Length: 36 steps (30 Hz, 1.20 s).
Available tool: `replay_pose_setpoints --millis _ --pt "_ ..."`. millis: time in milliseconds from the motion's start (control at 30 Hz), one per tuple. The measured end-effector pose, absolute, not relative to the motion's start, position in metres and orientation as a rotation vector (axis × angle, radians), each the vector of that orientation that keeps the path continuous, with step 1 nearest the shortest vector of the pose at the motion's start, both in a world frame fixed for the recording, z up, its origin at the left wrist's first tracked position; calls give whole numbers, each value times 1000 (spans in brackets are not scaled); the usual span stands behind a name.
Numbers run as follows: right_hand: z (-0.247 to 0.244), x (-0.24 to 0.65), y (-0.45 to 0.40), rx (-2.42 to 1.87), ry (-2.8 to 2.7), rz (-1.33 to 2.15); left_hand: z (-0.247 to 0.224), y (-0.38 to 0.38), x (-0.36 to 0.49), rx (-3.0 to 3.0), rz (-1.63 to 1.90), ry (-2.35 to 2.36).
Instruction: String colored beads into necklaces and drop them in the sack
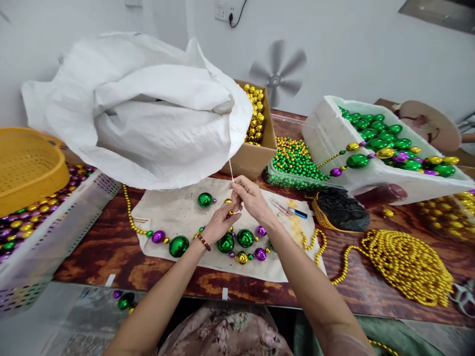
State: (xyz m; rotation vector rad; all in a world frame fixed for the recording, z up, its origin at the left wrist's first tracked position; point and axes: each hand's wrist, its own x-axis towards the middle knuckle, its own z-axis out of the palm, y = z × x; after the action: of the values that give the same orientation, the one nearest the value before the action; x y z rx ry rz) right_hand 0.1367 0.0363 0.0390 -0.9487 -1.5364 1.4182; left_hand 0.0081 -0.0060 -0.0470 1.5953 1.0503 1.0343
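My right hand (249, 197) is closed in a pinch on a thin white cord (230, 169), which runs up taut to the white sack (163, 143). Just below it, my left hand (218, 225), with a brown bead bracelet at the wrist, is closed around a string of small gold and purple beads (230, 214); its fingertips are partly hidden. Beneath both hands, a bead garland of green balls (245, 238), purple balls (260, 254) and gold ones lies on a pale cloth (163, 257). A loose green ball (205, 200) sits behind, near the sack.
To the right lie coiled gold beads (408, 267), scissors (463, 299) and a small basket with a black bag (339, 210). Behind stand a foam box (319, 123), a clear bead tray (282, 180) and a carton (256, 158). A white crate (74, 237) is at left.
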Motion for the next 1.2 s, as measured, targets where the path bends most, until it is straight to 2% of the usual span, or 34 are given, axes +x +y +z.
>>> replay_pose_setpoints --millis 300,533,933,1200 --pt "95 167 50 -899 -1243 1182 -32 -11 18 1576 1052 1135" --pt "120 185 35 -1035 -1278 1364 -35 -15 17 1560 1048 1151" --pt "131 228 14 -1030 -1304 1027 -29 -34 49 1713 1263 1017" --pt "142 256 0 -935 -1182 1027 -32 -37 60 1805 1253 1108"
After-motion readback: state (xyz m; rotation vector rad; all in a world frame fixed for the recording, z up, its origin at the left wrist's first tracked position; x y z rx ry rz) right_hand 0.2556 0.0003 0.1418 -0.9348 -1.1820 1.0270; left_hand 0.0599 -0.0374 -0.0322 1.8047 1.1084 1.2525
